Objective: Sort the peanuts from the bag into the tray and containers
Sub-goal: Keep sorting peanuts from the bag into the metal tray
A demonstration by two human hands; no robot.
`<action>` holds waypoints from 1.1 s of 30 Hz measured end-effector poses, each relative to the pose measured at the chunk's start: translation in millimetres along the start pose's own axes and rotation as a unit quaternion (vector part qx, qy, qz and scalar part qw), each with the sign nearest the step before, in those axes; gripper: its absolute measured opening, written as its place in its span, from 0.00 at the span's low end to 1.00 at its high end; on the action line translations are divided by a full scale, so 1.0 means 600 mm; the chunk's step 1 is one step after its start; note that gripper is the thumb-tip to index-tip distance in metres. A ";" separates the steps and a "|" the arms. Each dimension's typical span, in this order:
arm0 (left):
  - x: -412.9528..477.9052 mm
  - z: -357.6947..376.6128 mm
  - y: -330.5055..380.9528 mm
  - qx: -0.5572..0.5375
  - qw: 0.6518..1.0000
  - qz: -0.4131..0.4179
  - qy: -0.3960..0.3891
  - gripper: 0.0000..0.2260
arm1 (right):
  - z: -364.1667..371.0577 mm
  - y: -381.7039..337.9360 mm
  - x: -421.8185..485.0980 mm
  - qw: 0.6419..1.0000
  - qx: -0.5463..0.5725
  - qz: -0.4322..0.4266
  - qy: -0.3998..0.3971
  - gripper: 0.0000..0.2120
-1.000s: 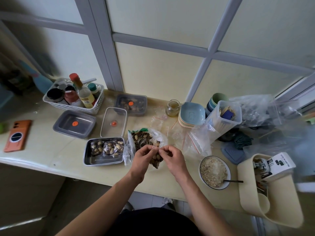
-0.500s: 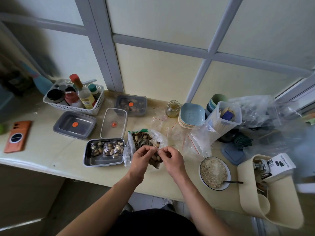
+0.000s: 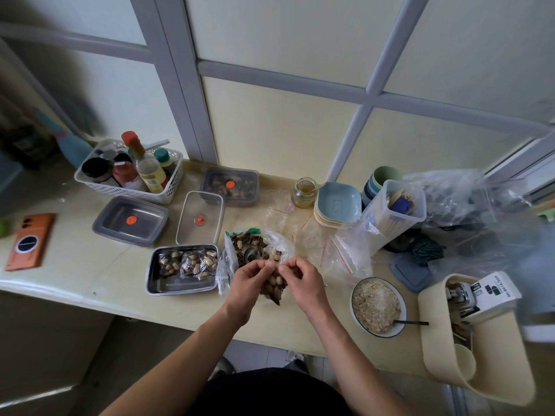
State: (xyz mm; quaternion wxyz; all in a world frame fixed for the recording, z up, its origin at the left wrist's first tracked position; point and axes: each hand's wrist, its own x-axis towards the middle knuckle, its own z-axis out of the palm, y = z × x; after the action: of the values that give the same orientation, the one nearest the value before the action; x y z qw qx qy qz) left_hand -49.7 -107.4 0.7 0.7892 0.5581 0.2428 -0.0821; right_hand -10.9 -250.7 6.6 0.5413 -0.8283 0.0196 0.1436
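Note:
A small clear bag (image 3: 274, 288) of peanuts and dark seeds hangs between my hands above the counter. My left hand (image 3: 250, 280) and my right hand (image 3: 301, 280) each pinch its top edge. Just behind them lies a larger open plastic bag (image 3: 253, 250) full of peanuts and seeds. To the left sits a steel tray (image 3: 180, 288) holding three small filled bags (image 3: 189, 262). Behind the tray lie a clear lid (image 3: 200, 217), a grey lidded container (image 3: 130, 220) and another lidded container (image 3: 229, 186) with dark contents.
Empty zip bags (image 3: 345, 253) lie right of my hands. A bowl of grain (image 3: 377, 307) with a spoon stands at the front right. A white basket of bottles (image 3: 132, 172), an orange phone (image 3: 28, 241), stacked dishes (image 3: 338, 205) and a beige holder (image 3: 480, 355) crowd the counter.
My two hands have kept pinching the small bag's top and shifted only slightly; the bag hangs a little lower between them.

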 end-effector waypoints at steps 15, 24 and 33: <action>-0.001 -0.036 0.019 0.036 0.999 -0.012 0.012 0.14 | 0.054 -0.011 0.025 0.998 -0.038 -0.008 -0.042 0.11; -0.005 -0.133 0.024 -0.018 1.000 0.005 0.008 0.15 | 0.131 -0.036 0.039 0.991 -0.105 -0.075 -0.034 0.09; 0.000 -0.229 0.047 -0.037 0.994 0.016 0.101 0.17 | 0.233 -0.060 0.044 0.967 -0.127 -0.106 -0.192 0.14</action>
State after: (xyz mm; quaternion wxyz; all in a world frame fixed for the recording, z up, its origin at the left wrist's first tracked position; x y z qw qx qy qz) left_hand -78.3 29.1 -11.5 0.7821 0.5377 0.3150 -0.0034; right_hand -9.1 -106.5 -20.4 0.4374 -0.8443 -0.1912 0.2434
